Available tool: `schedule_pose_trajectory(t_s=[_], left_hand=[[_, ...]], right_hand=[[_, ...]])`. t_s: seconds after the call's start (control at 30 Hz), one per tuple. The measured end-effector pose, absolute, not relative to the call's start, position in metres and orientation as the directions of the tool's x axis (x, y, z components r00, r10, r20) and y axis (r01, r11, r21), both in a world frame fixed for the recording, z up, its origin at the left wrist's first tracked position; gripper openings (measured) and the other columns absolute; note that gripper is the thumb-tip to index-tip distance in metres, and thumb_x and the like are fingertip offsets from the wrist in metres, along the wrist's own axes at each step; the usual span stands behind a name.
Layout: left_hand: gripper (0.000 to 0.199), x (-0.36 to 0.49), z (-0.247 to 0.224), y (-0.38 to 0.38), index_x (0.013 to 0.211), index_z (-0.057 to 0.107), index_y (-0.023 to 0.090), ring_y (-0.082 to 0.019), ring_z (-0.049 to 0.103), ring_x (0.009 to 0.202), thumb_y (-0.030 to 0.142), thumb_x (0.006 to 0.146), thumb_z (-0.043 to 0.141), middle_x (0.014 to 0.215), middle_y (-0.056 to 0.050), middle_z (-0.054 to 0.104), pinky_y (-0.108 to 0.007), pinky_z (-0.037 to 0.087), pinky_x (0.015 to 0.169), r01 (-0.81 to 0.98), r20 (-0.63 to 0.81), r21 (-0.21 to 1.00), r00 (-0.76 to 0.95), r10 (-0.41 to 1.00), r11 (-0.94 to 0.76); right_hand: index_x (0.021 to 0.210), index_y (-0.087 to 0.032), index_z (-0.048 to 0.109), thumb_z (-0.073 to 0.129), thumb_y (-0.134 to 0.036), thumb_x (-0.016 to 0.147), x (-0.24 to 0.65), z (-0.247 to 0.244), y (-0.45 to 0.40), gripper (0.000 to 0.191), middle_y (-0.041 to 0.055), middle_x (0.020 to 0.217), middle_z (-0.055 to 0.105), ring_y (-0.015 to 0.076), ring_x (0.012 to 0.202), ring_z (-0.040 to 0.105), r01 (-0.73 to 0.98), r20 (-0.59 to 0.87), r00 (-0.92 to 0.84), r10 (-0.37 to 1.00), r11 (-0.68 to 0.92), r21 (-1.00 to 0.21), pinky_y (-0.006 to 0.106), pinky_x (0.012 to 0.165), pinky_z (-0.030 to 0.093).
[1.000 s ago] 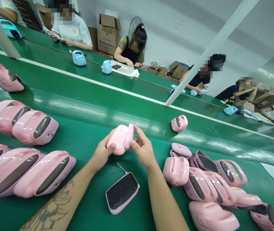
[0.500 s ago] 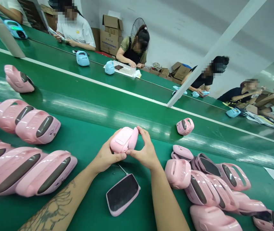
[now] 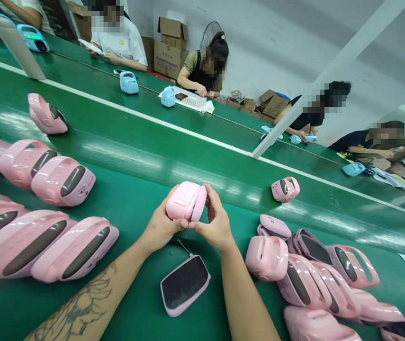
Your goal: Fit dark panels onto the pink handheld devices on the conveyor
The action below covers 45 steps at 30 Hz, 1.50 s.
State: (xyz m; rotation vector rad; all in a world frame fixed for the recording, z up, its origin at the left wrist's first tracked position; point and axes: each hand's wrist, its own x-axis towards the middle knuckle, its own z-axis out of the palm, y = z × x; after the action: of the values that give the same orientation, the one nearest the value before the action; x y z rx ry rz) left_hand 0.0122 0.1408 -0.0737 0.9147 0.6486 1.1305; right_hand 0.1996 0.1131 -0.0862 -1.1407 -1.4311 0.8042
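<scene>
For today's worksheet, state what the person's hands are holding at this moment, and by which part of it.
The left hand and right hand hold one pink plastic casing, the left cradling its lower edge, the right gripping its right edge.

Head cam, fwd & down, close on L hand (image 3: 161,227), R hand (image 3: 212,227).

Pink plastic shell (image 3: 184,201), v. glossy; green belt (image 3: 127,189) shiny too.
</scene>
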Motion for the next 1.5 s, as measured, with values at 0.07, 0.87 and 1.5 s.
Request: schedule_pose_trajectory(t_s=[0.07, 0.87, 1.5], left_hand=[[0.118, 0.012, -0.073, 0.141, 0.154, 0.063, 0.021, -0.049, 0.052, 0.151, 0.057, 0.050, 0.106, 0.157, -0.020, 0.063, -0.055, 0.043, 0.126, -0.458, 0.007, 0.877, 0.313, 0.950, 0.144], [0.100, -0.005, -0.080, 0.152, 0.150, 0.054, 0.015, -0.043, 0.058, 0.138, 0.065, 0.073, 0.092, 0.148, -0.020, 0.064, -0.047, 0.052, 0.108, -0.234, -0.080, 0.956, 0.370, 0.926, 0.176], [0.088, -0.006, -0.078, 0.151, 0.138, 0.059, 0.019, -0.037, 0.065, 0.123, 0.058, 0.067, 0.093, 0.135, -0.014, 0.069, -0.049, 0.056, 0.103, -0.085, 0.003, 0.996, 0.256, 0.967, 0.019]], right_hand=[[0.168, -0.027, 0.042, 0.096, -0.068, 0.068, 0.197, -0.085, 0.113, 0.121, 0.0166, 0.174, 0.041, 0.0376, 0.162, 0.042, 0.246, 0.323, 0.055, 0.945, 0.301, -0.921, 0.056, 0.132, 0.042], [0.176, -0.034, 0.010, 0.088, -0.029, 0.084, 0.190, -0.073, 0.102, 0.122, 0.0152, 0.176, 0.029, 0.0348, 0.168, 0.031, 0.591, 0.343, -0.220, 0.913, 0.404, -0.698, 0.057, 0.137, 0.033], [0.174, -0.028, 0.014, 0.086, -0.025, 0.083, 0.180, -0.062, 0.098, 0.116, 0.0176, 0.166, 0.040, 0.0337, 0.159, 0.041, 0.616, 0.413, -0.219, 0.884, 0.453, -0.645, 0.055, 0.132, 0.042]])
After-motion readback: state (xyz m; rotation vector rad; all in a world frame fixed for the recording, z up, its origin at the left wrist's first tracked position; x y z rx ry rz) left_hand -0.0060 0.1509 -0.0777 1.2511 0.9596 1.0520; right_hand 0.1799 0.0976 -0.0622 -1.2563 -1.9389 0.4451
